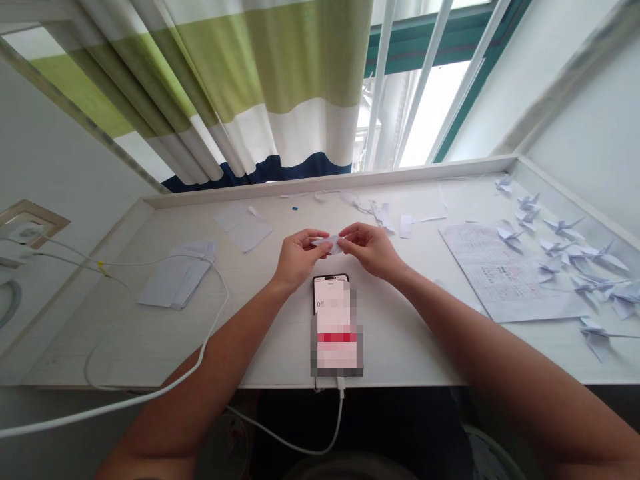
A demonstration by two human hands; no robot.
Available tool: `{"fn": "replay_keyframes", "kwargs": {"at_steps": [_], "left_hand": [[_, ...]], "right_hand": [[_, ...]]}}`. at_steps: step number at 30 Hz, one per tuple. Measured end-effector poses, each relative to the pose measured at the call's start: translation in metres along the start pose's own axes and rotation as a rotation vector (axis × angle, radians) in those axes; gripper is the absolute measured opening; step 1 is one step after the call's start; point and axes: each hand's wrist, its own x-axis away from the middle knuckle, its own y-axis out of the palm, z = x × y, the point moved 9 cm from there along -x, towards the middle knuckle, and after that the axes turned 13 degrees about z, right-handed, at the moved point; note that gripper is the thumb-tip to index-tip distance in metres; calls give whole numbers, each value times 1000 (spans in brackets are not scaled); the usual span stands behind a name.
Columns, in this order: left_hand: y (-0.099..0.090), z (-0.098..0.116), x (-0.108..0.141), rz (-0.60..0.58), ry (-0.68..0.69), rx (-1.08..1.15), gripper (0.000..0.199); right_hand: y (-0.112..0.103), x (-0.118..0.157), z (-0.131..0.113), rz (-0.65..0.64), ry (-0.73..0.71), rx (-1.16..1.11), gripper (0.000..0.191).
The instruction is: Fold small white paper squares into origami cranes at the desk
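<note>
Between both hands is a small piece of folded white paper (336, 245), held just above the desk. My left hand (301, 255) pinches its left end between thumb and fingers. At the other end, my right hand (369, 248) grips the paper the same way. The fingers cover parts of the folds, so their exact shape is hard to make out. Right below the hands lies a phone (334, 313) with its screen lit and partly blurred out.
Folded paper cranes (563, 228) cluster at the desk's right side, some on a printed sheet (505, 280). Stacked paper (177, 277) and loose sheets (245, 227) lie left. A white cable (215, 320) crosses over my left forearm. Paper scraps (384, 217) lie behind the hands.
</note>
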Motion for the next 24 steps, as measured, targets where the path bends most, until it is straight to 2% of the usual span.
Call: {"fn": "replay_keyframes", "kwargs": {"at_steps": [5,8,12,15,17,24], "left_hand": [[-7,-17,-7,-2,150,-406,16],[-8,-17,-7,-15,302,-600,12],[-1,-5,0,-60,571,-690,5],[5,1,6,-109,702,-734,7],[9,3,8,-140,735,-771,10],[10,0,5,-186,713,-822,12]], "right_hand": [[9,-7,16,-59,-115,317,6],[12,-8,19,-63,-210,476,4],[15,-1,10,-48,-417,584,10],[23,9,4,-156,-539,569,22],[28,15,3,-246,-585,591,28],[29,23,-3,-362,-695,777,30]]}}
